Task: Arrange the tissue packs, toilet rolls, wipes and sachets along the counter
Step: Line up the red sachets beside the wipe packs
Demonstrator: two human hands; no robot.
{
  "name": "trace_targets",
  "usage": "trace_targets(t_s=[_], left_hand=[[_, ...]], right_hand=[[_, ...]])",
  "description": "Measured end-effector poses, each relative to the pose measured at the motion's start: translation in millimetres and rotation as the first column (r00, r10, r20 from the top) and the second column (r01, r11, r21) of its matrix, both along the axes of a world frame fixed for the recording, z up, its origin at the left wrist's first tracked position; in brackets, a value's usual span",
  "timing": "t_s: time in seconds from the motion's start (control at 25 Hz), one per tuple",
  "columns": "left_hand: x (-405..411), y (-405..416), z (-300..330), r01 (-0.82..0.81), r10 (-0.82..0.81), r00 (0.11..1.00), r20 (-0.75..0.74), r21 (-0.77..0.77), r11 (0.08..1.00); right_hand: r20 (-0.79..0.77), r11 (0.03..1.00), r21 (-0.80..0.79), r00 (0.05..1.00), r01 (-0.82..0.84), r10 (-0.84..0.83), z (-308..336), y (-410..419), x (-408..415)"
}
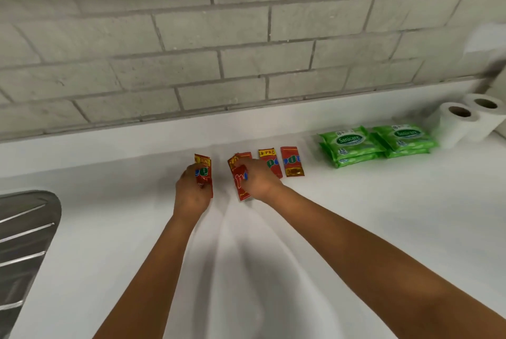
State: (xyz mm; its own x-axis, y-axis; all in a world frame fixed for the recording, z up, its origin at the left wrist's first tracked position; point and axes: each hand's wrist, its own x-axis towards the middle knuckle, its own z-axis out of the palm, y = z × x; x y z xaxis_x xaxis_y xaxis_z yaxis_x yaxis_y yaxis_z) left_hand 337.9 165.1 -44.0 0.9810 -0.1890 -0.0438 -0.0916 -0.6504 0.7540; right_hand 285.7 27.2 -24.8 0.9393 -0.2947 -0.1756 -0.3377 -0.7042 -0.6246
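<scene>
Red sachets lie in a row on the white counter [356, 215] near its back edge. My left hand [190, 193] grips one red sachet [204, 171] at the row's left end. My right hand [258, 178] pinches another red sachet [241, 185], partly over a sachet behind it [245, 155]. Two more sachets [269, 163] [292, 161] lie flat to the right. Further right sit two stacks of green wipes packs [351, 145] [408, 140], then two white toilet rolls [456, 126] [486, 116] standing upright.
A grey brick wall [219, 37] rises behind the counter. A steel sink drainer [24, 242] fills the left edge. Something white and blurred [487, 37] hangs at the far right by the wall.
</scene>
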Motion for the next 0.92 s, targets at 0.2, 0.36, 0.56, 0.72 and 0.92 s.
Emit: trace_targets(t_s=[0.2, 0.36, 0.56, 0.72, 0.92], left_hand=[[31.2, 7.1, -23.5, -0.040, 0.042, 0.998, -0.041, 0.059, 0.997], [50.2, 7.1, -34.9, -0.013, 0.016, 0.999, -0.034, 0.105, 0.994], [47.2, 3.1, -45.6, -0.102, 0.094, 0.994, 0.053, 0.182, 0.978], [41.7, 1.0, -46.9, -0.142, 0.138, 0.990, 0.038, 0.138, 0.980], [38.1, 0.9, -11.4, -0.128, 0.115, 0.986, 0.122, 0.104, 0.986]], right_hand=[[-0.034, 0.977, -0.201, 0.997, -0.069, 0.063, -17.9, 24.0, 42.0], [-0.138, 0.883, -0.440, 0.984, -0.163, 0.113, -27.8, 26.6, 65.6], [-0.161, 0.794, -0.573, 0.978, -0.203, 0.133, -40.9, 29.3, 69.6], [-0.157, 0.795, -0.578, 0.981, -0.186, 0.116, -44.5, 29.7, 67.4], [0.050, 0.889, -0.455, 0.996, -0.040, 0.070, -14.5, 9.1, 58.7]])
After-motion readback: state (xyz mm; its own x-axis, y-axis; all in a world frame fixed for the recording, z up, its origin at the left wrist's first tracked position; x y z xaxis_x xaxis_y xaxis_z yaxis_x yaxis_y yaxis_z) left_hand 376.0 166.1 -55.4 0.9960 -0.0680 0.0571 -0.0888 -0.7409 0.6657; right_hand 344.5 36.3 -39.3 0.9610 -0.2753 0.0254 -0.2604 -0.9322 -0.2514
